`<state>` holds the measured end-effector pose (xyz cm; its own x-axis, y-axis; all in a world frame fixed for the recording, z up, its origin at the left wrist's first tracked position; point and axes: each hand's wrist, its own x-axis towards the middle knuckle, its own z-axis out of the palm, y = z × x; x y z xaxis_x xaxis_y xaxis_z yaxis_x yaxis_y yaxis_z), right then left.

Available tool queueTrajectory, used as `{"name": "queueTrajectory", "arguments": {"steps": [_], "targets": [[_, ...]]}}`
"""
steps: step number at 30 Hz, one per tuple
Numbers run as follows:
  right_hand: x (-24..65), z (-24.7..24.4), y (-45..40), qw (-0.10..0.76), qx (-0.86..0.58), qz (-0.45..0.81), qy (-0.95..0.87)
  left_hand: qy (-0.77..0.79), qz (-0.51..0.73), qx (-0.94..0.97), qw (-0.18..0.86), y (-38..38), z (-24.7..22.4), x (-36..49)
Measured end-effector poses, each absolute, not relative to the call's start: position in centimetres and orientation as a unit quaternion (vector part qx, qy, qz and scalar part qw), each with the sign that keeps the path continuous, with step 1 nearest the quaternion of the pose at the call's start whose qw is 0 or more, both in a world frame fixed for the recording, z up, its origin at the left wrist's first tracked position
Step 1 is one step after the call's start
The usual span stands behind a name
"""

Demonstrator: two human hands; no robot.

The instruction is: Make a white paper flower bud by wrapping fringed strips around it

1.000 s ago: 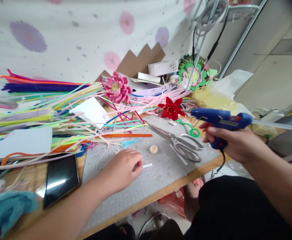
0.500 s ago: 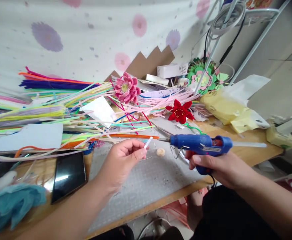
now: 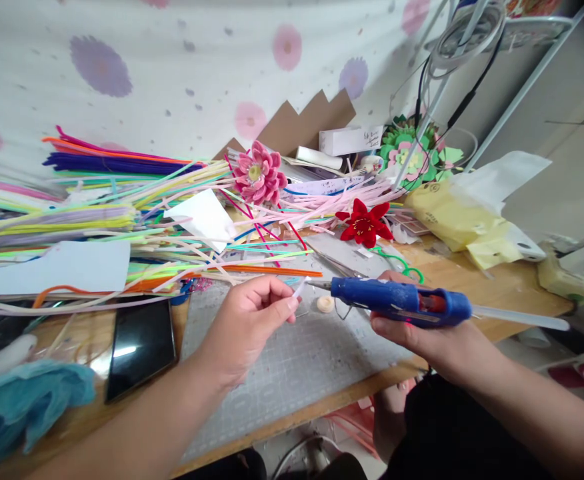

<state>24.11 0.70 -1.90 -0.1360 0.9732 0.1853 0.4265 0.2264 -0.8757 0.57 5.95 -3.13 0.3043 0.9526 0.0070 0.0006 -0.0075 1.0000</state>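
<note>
My left hand (image 3: 257,320) pinches a small white strip (image 3: 301,288) between thumb and fingers, its tip pointing up and to the right. My right hand (image 3: 417,337) is wrapped round the handle of a blue hot glue gun (image 3: 397,300), with a translucent glue stick (image 3: 522,317) poking out of its back. The gun's metal nozzle meets the upper end of the strip, or lies just in front of it; I cannot tell which. Below the nozzle a small round beige piece (image 3: 325,304) rests on the grey cutting mat (image 3: 272,400).
Bundles of coloured pipe cleaners (image 3: 72,223) cover the left and back of the table. A pink flower (image 3: 258,173) and a red flower (image 3: 365,223) lie behind my hands. A black phone (image 3: 142,350) is at the left, a yellow bag (image 3: 457,213) at the right.
My right hand has brought the glue gun left and tilted it, so its nozzle now reaches the tip of the white strip. The left hand still pinches the strip.
</note>
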Motion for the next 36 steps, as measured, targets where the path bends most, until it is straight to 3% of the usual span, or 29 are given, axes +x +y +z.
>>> {"name": "queueTrajectory", "arguments": {"steps": [8, 36], "targets": [[23.99, -1.67, 0.67, 0.384, -0.506, 0.269, -0.724, 0.409, 0.429, 0.567, 0.572, 5.92, -3.45, 0.42], [24.2, -1.43, 0.46, 0.354, -0.503, 0.215, -0.758, 0.408, 0.434, 0.581, 0.554, 5.97, -3.64, 0.32]]}}
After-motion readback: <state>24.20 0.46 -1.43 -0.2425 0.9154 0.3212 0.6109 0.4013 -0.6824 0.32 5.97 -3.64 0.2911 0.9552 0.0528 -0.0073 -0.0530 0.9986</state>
